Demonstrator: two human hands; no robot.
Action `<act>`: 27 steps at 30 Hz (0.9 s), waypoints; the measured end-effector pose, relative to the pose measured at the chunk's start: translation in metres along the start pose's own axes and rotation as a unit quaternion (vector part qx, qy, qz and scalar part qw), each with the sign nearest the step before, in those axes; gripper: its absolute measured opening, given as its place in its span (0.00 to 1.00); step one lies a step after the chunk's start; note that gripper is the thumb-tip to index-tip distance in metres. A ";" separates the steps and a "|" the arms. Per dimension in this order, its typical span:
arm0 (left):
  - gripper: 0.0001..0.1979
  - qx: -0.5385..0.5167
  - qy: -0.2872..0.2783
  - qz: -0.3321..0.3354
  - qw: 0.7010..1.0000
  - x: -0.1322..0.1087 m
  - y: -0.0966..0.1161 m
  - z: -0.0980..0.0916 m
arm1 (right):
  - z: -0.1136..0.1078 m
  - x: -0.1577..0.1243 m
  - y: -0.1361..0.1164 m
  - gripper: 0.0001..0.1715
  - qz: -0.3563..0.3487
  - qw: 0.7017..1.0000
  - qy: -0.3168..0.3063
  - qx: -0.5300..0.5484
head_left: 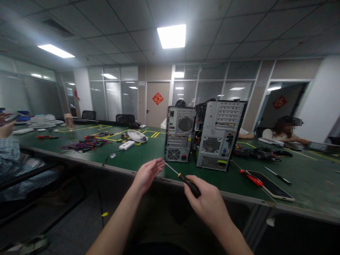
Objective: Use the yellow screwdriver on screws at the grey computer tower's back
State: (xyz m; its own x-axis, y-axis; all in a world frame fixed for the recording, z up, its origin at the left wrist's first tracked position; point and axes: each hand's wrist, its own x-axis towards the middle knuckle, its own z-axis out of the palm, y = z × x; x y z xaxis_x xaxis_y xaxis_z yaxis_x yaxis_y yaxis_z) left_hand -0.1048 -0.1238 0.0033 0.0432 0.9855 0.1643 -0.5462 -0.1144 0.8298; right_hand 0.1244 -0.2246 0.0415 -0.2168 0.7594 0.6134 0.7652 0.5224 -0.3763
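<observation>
My right hand [205, 201] is closed around the black handle of a screwdriver [183, 178], whose thin shaft points up and left. My left hand [147, 173] is open, fingers stretched toward the shaft's tip, and seems to touch it. Both hands hover at the near edge of a green table [148, 156]. Just beyond them stand two computer tower cases, a smaller one [179, 134] and a larger one [219, 132], backs facing me.
A red-handled screwdriver [251, 177] and a phone [271, 186] lie to the right, with cables [257, 153] behind. Coloured wires [83, 144], a white fan grille [137, 135] and a remote [126, 145] lie left. People sit at far right [281, 132] and near left [10, 148].
</observation>
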 end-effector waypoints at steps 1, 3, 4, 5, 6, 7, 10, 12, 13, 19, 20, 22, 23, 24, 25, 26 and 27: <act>0.13 -0.001 -0.002 0.000 1.000 0.000 0.000 0.000 | 0.000 0.000 0.000 0.16 0.002 1.000 -0.003 0.001; 0.13 -0.002 -0.006 -0.001 1.000 -0.001 0.001 0.002 | 0.001 0.001 0.000 0.15 0.006 1.000 -0.007 0.005; 0.13 -0.002 -0.008 0.000 1.000 -0.002 0.001 0.002 | 0.001 0.002 -0.001 0.14 0.009 1.000 -0.007 0.007; 0.14 -0.002 -0.011 0.002 1.000 -0.002 0.001 0.002 | 0.002 0.002 -0.001 0.14 0.013 1.000 -0.006 0.009; 0.14 -0.001 -0.014 0.005 1.000 -0.002 0.000 0.003 | 0.002 0.002 -0.001 0.14 0.017 1.000 -0.004 0.010; 0.14 0.000 -0.015 0.006 1.000 -0.002 0.000 0.003 | 0.003 0.002 -0.001 0.14 0.021 1.000 -0.003 0.011; 0.15 0.006 -0.016 0.013 1.000 -0.002 -0.001 0.002 | 0.004 0.002 -0.001 0.14 0.028 1.000 0.002 0.012; 0.15 0.014 -0.014 0.019 1.000 -0.002 -0.001 0.002 | 0.004 0.002 -0.001 0.14 0.030 0.999 0.005 0.014; 0.15 0.020 -0.013 0.024 0.999 -0.002 -0.002 0.001 | 0.004 0.002 -0.001 0.14 0.032 0.999 0.006 0.016; 0.18 0.051 -0.013 0.043 0.998 -0.002 -0.003 0.000 | 0.003 0.002 -0.002 0.15 0.051 0.998 -0.001 0.034; 0.18 0.055 -0.013 0.045 0.997 -0.002 -0.004 0.000 | 0.003 0.002 -0.002 0.15 0.054 0.998 -0.001 0.035; 0.19 0.062 -0.013 0.047 0.997 -0.002 -0.004 0.000 | 0.003 0.002 -0.003 0.16 0.059 0.998 -0.002 0.038; 0.19 0.065 -0.013 0.049 0.997 -0.002 -0.004 0.000 | 0.003 0.002 -0.003 0.16 0.062 0.997 -0.003 0.040; 0.19 0.067 -0.013 0.050 0.996 -0.002 -0.005 0.000 | 0.003 0.002 -0.003 0.16 0.064 0.997 -0.003 0.043; 0.19 0.068 -0.014 0.051 0.996 -0.001 -0.005 0.000 | 0.003 0.002 -0.003 0.16 0.066 0.997 -0.002 0.047; 0.20 0.069 -0.016 0.052 0.996 -0.001 -0.005 0.000 | 0.003 0.002 -0.003 0.16 0.069 0.996 -0.002 0.052; 0.20 0.070 -0.018 0.053 0.996 -0.001 -0.005 0.000 | 0.002 0.002 -0.002 0.16 0.072 0.996 0.000 0.056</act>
State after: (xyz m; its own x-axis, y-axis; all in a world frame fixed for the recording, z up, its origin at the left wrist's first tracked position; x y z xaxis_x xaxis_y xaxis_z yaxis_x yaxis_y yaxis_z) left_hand -0.1023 -0.1246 -0.0015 0.0235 0.9622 0.2714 -0.4273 -0.2357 0.8729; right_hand 0.1206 -0.2232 0.0421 -0.1099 0.8301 0.5466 0.7166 0.4473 -0.5352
